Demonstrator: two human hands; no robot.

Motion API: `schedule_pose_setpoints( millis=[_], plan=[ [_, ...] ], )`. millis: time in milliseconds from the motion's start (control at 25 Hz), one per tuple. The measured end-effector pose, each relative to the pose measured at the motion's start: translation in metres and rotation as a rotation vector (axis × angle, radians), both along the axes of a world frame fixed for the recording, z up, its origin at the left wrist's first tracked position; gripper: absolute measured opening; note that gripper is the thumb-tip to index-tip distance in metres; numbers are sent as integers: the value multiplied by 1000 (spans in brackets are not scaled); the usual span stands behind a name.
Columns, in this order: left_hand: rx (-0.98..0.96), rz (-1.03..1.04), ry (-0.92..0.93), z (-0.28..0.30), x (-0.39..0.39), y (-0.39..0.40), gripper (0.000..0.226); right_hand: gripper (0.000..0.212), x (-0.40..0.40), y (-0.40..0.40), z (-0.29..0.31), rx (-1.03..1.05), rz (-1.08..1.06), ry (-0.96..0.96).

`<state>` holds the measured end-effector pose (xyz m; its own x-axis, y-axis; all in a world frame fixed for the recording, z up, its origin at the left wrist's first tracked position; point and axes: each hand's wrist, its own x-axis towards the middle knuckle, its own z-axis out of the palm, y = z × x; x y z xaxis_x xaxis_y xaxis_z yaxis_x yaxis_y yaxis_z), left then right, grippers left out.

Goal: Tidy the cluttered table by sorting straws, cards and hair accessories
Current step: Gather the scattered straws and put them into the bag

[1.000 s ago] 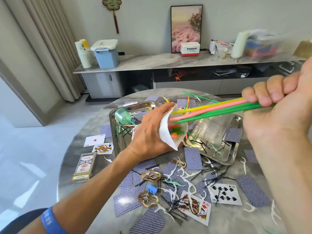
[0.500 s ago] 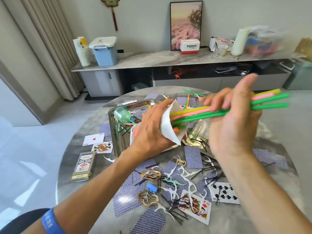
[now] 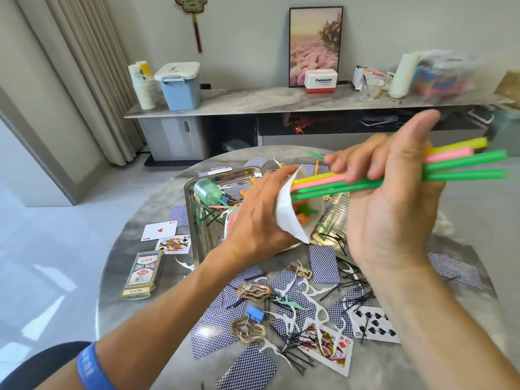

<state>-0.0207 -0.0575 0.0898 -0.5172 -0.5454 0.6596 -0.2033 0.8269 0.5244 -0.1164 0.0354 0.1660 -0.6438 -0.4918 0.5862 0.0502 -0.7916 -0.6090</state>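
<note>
Straws (image 3: 337, 184): smooth plastic tubes, two green, one pink, one yellow, bunched parallel so they enter together, tips inside the paper cup (image 3: 292, 209). Our right hand (image 3: 394, 204) grasps the bundle mid-length, fingers curled over it. Our left hand (image 3: 253, 218) clutches the cup, thin white paper squeezed out of round, tilted mouth toward the straws, likely to ease feeding. Below the cup: shiny steel tray (image 3: 197, 220) on the grey marbled counter (image 3: 135, 263). Nearer us than the cup, patterned cards (image 3: 323, 263), black hairpins (image 3: 298, 342) and amber clips (image 3: 253, 291) lie scattered, unsorted.
</note>
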Motion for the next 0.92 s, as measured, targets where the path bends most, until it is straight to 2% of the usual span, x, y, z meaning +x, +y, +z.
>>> schedule_pose_setpoints(
  millis=[80,160,200,240,280,320,400,440,560,640,720,800,920],
  plan=[
    [11,-9,-23,-1,-1,2,81,46,-3,-8,-19,159,-35,87],
    [6,-5,-34,-3,-1,1,81,30,-2,-13,-44,456,-40,260],
    [1,-11,-50,-5,0,0,81,34,-2,-13,-54,580,26,345],
    [-6,-21,-68,-7,1,-2,82,54,-5,-13,-61,665,79,373],
    [-14,-23,-81,-10,1,-3,82,72,-8,-12,-63,687,97,343],
    [-15,-15,-89,-12,1,-5,82,76,-14,-11,-63,644,52,283],
    [-19,14,-99,-14,-2,-9,84,56,-19,-11,-60,514,-45,244],
    [-28,22,-109,-16,-3,-9,84,48,-18,-11,-59,528,-36,295],
    [-110,25,-155,-21,-8,-4,76,54,-3,-10,-70,747,3,509],
    [-157,41,-191,-24,-8,-3,74,68,0,-10,-73,845,-48,525],
    [-169,23,-220,-25,-7,1,80,69,-7,-7,-67,885,-66,462],
    [-159,-26,-257,-24,-4,5,95,59,-16,-3,-66,828,37,326],
    [-165,-102,-134,-19,0,6,102,50,-28,2,-64,728,121,270]
  ],
)
